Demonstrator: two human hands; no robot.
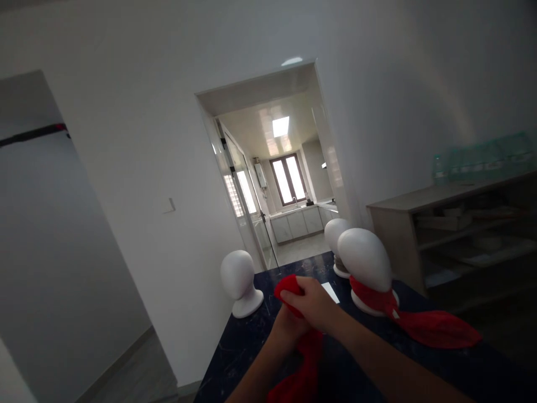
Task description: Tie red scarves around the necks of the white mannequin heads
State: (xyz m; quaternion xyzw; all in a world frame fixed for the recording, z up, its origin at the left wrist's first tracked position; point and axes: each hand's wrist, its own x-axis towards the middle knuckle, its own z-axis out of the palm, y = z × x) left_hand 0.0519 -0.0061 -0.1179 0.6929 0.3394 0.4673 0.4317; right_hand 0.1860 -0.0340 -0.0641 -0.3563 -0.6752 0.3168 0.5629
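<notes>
A red scarf is bunched in my two hands above the dark tabletop, and its loose end hangs down toward me. My right hand closes over the upper bunch of cloth, thumb across it. Just below and touching it, my left hand is wrapped round the same cloth, its fingers partly hidden. To the left stands a bare white mannequin head. On the right, a larger-looking white mannequin head wears another red scarf, knotted at the neck with its tail spread on the table.
A third white mannequin head stands behind the right one. A white flat rectangle lies on the dark marbled table. At right is a wooden shelf unit topped with plastic bottles. A doorway opens onto a kitchen ahead.
</notes>
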